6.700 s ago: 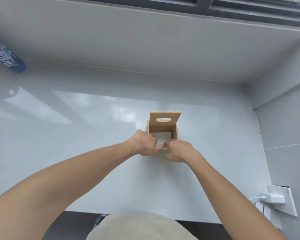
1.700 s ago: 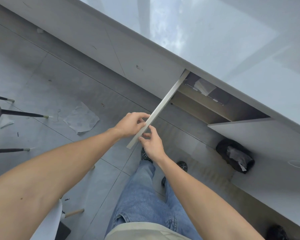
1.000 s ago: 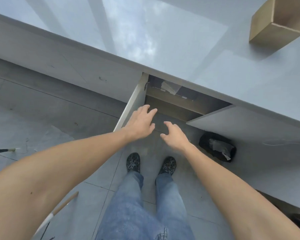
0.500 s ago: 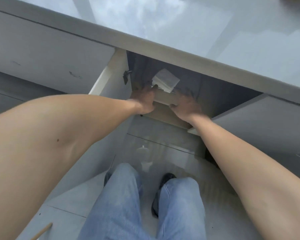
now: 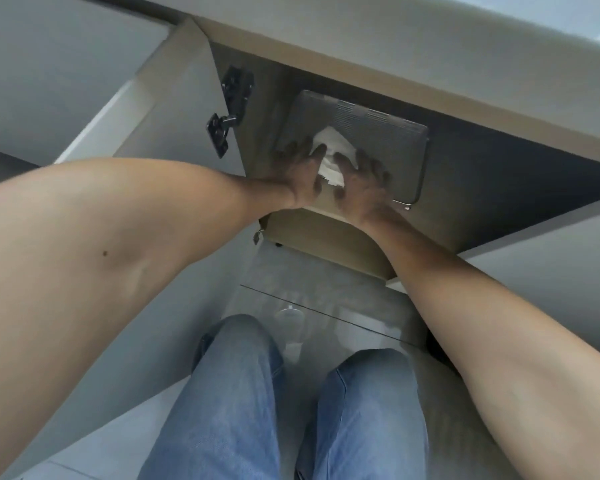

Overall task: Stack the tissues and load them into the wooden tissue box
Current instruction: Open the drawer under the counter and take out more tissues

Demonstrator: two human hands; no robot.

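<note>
The bench [image 5: 413, 39] runs across the top of the view, from about 10 o'clock to 3 o'clock, and under it is an open cupboard [image 5: 499, 174] with its door [image 5: 174, 109] swung out to the left, so there is room for two arms to go in. The person bends low with knees in blue jeans [image 5: 291, 410] at 6 o'clock, most likely because the shelf sits low. On the shelf [image 5: 312, 230] lies a flat grey thing [image 5: 378, 133] (it looks like a shut laptop, bottom up, but I cannot be sure). On top of it, near its left end, sits the small white pile of tissues [image 5: 331, 148]. The left hand [image 5: 300, 169] is at 9 o'clock of the pile and the right hand [image 5: 359, 180] is at 3 o'clock, fingers spread and curled, pressing in from both sides. I think they hold it this way so the soft sheets stay together when lifted. The grip looks like it is only starting; I cannot tell if it is tight yet. The pile lies flat, and its long side runs from about 5 o'clock near the wrists to 11 o'clock deeper in, with one corner poking toward 12 o'clock. The wooden box is not in view.
</note>
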